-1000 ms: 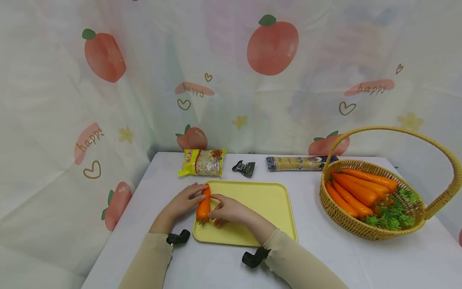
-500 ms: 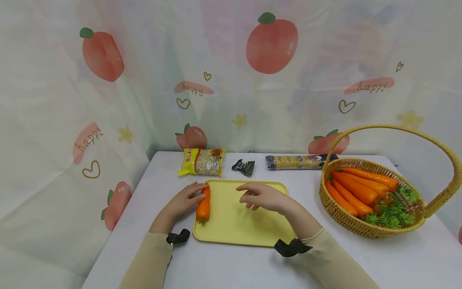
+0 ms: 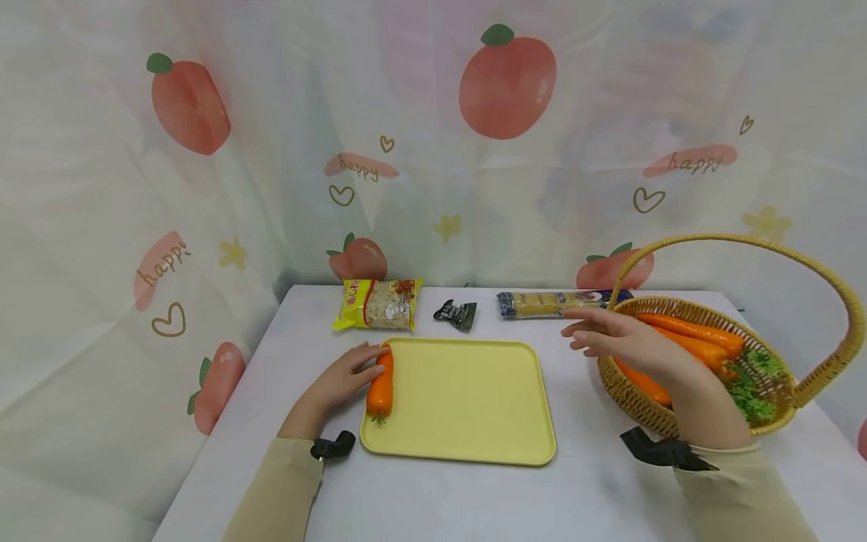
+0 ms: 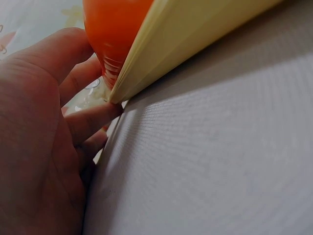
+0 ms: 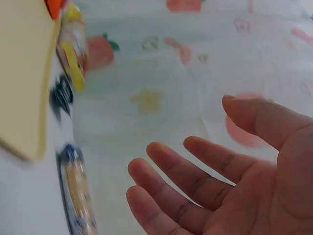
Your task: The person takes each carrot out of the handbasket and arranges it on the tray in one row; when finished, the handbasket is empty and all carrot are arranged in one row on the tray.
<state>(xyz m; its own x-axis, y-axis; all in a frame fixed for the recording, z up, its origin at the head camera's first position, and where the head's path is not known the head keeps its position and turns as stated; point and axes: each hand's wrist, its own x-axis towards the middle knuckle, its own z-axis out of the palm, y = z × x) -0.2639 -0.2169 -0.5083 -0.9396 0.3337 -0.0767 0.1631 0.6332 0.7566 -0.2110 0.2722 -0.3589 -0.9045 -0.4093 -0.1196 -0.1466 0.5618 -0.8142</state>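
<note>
One orange carrot (image 3: 381, 390) lies along the left edge of the yellow tray (image 3: 467, 399), its green stub toward me. My left hand (image 3: 344, 378) rests at the tray's left side with its fingers on the carrot's far half. The left wrist view has the thumb against the carrot (image 4: 115, 29) and other fingertips at the tray rim (image 4: 161, 54). My right hand (image 3: 633, 342) is in the air over the left side of a wicker basket (image 3: 628, 409), holding nothing, palm and spread fingers visible in the right wrist view. Its forearm hides part of the basket's carrots (image 3: 711, 335).
Along the back of the white table stand a yellow bag of dry food (image 3: 389, 304), a small black packet (image 3: 457, 315) and a long pack of noodles (image 3: 542, 303). The basket's tall handle (image 3: 832, 284) arches over it at the right. A patterned curtain (image 3: 420, 90) hangs behind.
My right hand has left the carrot on the tray and moved right, across the tray to the basket. The left hand and the carrot have stayed in place.
</note>
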